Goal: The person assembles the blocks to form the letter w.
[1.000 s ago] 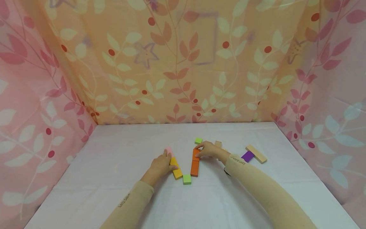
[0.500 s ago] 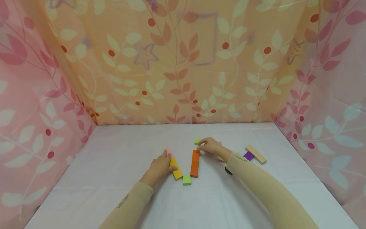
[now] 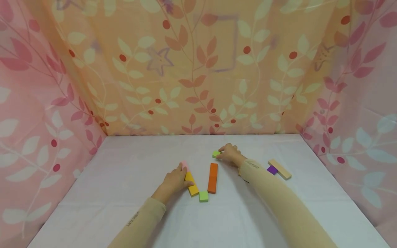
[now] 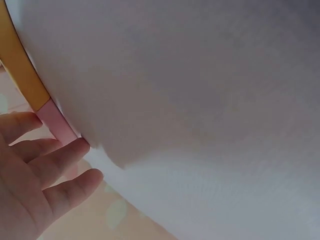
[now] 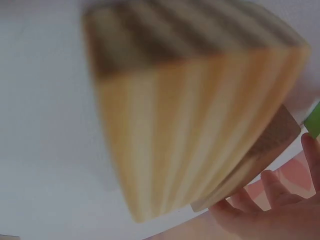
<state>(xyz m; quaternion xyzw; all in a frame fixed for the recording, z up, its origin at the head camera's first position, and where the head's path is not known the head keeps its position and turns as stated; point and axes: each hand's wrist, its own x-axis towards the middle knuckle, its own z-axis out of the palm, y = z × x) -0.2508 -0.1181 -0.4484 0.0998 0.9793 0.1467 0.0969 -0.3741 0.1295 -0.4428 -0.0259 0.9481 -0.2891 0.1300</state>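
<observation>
In the head view my left hand (image 3: 175, 180) rests along a yellow block (image 3: 192, 185) and a pink block (image 3: 184, 164) joined end to end. Its fingers (image 4: 65, 155) touch the pink block in the left wrist view, fairly straight. Farther back, my right hand (image 3: 231, 153) pinches a small green block (image 3: 216, 154) between thumb and index finger. Two orange blocks (image 3: 213, 178) lie end to end nearer the front. Another green block (image 3: 203, 196) sits between the lower ends of the yellow and orange rows.
A striped wooden block (image 5: 195, 120) looms near the right wrist camera, a plain brown block (image 5: 270, 150) behind it; my right arm hides both in the head view. At right, a purple block (image 3: 272, 170) lies against a long plain wooden block (image 3: 280, 169) on the white cloth (image 3: 124, 155).
My right hand has left the orange blocks, moved back, and taken hold of the far green block. My left hand has stayed on the yellow and pink blocks.
</observation>
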